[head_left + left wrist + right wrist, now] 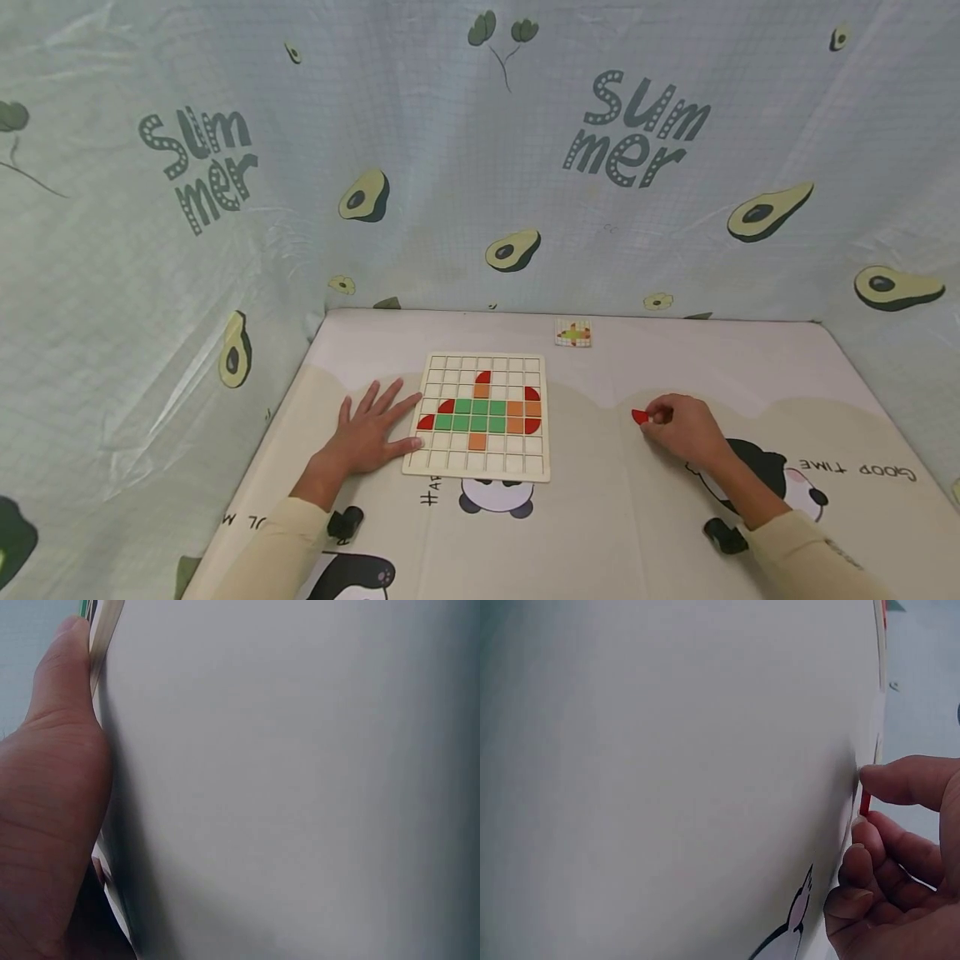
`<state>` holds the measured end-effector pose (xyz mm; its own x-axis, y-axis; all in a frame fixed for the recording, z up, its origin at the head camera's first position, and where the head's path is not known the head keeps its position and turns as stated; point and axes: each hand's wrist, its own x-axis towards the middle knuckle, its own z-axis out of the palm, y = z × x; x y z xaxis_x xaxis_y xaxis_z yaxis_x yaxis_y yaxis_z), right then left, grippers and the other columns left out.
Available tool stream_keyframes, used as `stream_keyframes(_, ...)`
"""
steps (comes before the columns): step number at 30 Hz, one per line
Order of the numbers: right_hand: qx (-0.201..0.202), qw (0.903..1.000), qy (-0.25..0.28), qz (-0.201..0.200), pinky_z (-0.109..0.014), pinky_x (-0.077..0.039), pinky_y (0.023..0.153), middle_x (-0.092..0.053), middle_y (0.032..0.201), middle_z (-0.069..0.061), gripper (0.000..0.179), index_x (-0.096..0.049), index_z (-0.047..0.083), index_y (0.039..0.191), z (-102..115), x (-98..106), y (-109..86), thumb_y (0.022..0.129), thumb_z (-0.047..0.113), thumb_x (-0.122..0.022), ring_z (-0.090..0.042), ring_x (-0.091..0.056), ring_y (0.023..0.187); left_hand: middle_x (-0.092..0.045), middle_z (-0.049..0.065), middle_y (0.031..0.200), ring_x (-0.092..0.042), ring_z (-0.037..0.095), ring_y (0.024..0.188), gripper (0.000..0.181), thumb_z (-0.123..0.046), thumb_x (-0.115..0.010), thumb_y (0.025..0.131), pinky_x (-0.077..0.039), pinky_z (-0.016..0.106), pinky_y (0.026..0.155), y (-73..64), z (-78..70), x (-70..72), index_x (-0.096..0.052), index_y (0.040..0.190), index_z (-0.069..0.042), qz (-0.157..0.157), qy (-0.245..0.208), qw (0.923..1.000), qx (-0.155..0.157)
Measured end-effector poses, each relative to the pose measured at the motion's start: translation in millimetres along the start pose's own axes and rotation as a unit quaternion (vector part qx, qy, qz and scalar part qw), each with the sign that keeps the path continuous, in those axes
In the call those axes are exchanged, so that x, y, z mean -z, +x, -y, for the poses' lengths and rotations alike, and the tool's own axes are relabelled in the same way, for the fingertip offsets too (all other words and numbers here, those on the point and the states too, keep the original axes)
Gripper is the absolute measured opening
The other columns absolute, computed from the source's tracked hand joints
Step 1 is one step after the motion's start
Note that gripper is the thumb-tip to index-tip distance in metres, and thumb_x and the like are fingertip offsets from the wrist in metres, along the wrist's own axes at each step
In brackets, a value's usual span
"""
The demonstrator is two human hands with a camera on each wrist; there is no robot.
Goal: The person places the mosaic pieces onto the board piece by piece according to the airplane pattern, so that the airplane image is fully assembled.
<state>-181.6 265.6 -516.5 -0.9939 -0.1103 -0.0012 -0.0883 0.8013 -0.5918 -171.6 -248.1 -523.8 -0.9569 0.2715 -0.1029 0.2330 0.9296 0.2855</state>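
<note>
A square wooden grid board lies on the table, with green, orange and red pieces forming a shape on it. My left hand is spread flat at the board's left edge, thumb and fingertips touching the rim. In the left wrist view the thumb lies along the board's side. Right of the board, my right hand pinches a red rounded piece between thumb and finger, low over the table. The right wrist view shows this red piece edge-on, its other fingers curled beneath.
A small pattern card with a similar coloured shape lies at the table's back, right of the board. The pale tablecloth has panda prints. Patterned curtains stand behind and at both sides. Dark wrist devices sit by both sleeves.
</note>
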Motion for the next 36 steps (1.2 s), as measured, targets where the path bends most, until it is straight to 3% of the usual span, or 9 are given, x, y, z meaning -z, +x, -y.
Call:
stream_keyframes(11,0.011,0.9998,0.013,0.011,-0.025,-0.049,0.068,-0.071,0.089,-0.007,0.019,-0.074,-0.002,0.102,13.4,-3.4,-3.6,0.088,0.01,-0.077,-0.017,-0.06,0.082,-0.023,0.011,0.175,-0.013,0.048,0.161,0.08,-0.062,-0.065,0.094,-0.008,0.079,0.12,2.1,1.5,-3.4,-0.039,0.161,-0.029,0.007,0.003,1.0,0.002)
stream_keyframes(36,0.057,0.9979,0.02,0.022,-0.022,-0.046,0.066,-0.066,0.082,-0.001,0.013,-0.075,0.001,0.097,45.3,-27.0,-2.3,0.086,0.007,-0.078,-0.014,-0.055,0.078,-0.025,0.012,0.174,-0.016,0.049,0.16,0.078,-0.062,-0.065,0.095,-0.012,0.08,0.119,-0.6,-2.0,1.6,-0.041,0.16,-0.028,-0.002,0.011,0.9999,-0.003)
